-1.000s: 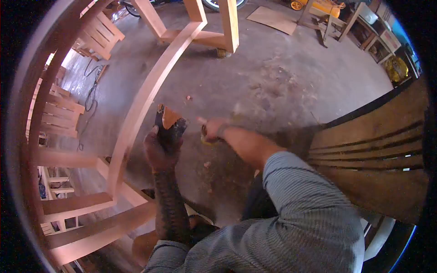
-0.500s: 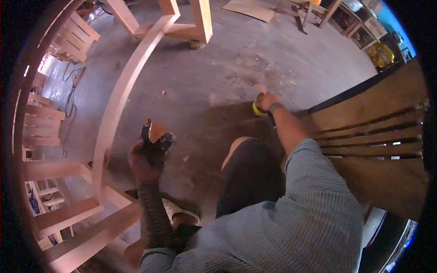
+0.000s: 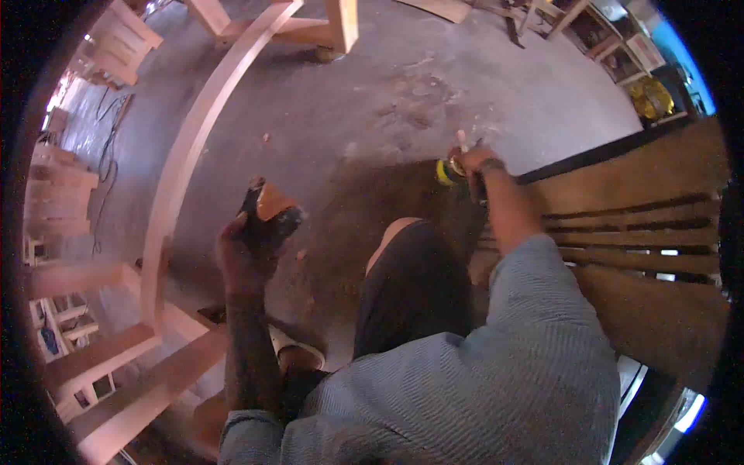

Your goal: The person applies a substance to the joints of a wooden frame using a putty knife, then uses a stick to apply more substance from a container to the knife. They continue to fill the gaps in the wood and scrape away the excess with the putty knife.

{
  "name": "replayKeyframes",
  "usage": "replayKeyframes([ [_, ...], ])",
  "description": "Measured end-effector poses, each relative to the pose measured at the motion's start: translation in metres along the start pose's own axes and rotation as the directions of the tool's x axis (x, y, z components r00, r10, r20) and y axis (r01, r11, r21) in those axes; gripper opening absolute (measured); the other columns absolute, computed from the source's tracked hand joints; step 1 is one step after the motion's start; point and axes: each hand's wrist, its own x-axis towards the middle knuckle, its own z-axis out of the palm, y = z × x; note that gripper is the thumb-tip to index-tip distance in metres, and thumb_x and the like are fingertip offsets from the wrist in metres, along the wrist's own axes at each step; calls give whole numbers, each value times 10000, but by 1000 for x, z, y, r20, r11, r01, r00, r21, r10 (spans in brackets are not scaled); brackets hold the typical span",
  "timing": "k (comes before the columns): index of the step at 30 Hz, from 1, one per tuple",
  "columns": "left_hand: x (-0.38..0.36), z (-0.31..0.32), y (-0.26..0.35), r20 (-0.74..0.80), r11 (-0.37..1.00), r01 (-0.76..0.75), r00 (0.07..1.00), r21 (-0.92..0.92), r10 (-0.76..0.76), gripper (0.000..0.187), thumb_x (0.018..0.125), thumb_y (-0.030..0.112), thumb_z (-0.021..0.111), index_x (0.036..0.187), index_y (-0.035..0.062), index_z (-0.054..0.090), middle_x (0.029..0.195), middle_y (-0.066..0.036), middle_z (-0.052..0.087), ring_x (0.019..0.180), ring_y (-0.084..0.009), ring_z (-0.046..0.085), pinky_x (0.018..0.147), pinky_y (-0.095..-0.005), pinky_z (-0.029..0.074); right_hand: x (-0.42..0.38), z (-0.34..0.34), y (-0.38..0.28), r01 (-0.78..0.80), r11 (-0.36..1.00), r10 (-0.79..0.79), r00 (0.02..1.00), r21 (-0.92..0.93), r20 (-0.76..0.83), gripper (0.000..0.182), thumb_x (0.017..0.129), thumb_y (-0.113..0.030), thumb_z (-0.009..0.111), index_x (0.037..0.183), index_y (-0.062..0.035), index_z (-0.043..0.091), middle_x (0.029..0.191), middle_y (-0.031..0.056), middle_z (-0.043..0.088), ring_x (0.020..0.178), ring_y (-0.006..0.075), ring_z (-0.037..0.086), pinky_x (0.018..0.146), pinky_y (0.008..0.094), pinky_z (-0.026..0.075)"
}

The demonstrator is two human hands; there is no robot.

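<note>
My left hand (image 3: 244, 252) is closed around a dark, stained holder with an orange-brown patch (image 3: 275, 201) on its upper side, and I cannot tell exactly what it is. Out to the right, my right hand (image 3: 474, 161) grips a small round yellow-and-dark item (image 3: 446, 172), partly hidden by the fingers and blurred. This hand is low over the floor, close to the end of a dark-brown slatted wooden piece (image 3: 620, 182). My bent knee (image 3: 411, 271) lies between the two arms.
A pale wooden frame with a long curved rail (image 3: 190, 147) stands to the left. Stacked wooden pieces (image 3: 62, 190) and a cable (image 3: 108, 151) lie farther left. The grey concrete floor (image 3: 310, 101) is stained. A wooden shelf (image 3: 612, 46) stands at the back right.
My right hand has moved right and slightly up with the yellow item, turning it. My left hand has risen a little, still holding the dark object. The whole view has shifted slightly.
</note>
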Motion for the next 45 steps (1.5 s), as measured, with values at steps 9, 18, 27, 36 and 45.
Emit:
replayKeyframes([
  [9,-27,39,-40,171,995,99,980,0,-97,604,893,267,611,1416,-33,574,1448,-133,595,1271,-266,607,1086,-406,479,-24,-65,-188,661,670,-337,676,337,-655,498,965,-281,597,1382,-15,541,996,252,687,874,372,692,716,453,541],
  [18,-20,36,-32,151,840,111,963,531,-223,498,933,242,690,1320,-67,638,1428,-141,614,1263,-217,594,1096,-333,430,-92,-22,-356,578,786,-390,738,218,-551,395,1089,-353,434,1211,-76,688,981,197,701,853,397,681,773,498,542],
  [27,0,-55,-24,309,995,97,947,-35,-82,575,946,296,597,1385,-74,567,1302,-169,670,1163,-276,671,1058,-426,504,-144,-78,-319,540,202,-924,382,817,-24,415,923,-224,716,1293,-41,667,1173,114,717,1079,203,671,981,349,519],
  [36,4,-55,4,198,937,-190,947,-292,254,672,972,360,572,1559,73,415,1548,-151,486,1393,-322,503,1113,-533,437,-160,-100,-317,79,-125,-865,479,989,-147,449,822,-103,803,1245,-14,684,1098,106,748,974,197,710,948,340,554],
  [45,16,-35,-1,189,894,-252,922,-371,338,606,1034,350,551,1569,108,397,1328,-156,642,1103,-301,676,872,-408,584,-204,-124,-328,275,-179,-731,605,944,-315,343,973,-140,670,1295,-22,668,1171,94,737,1047,225,703,960,379,548],
])
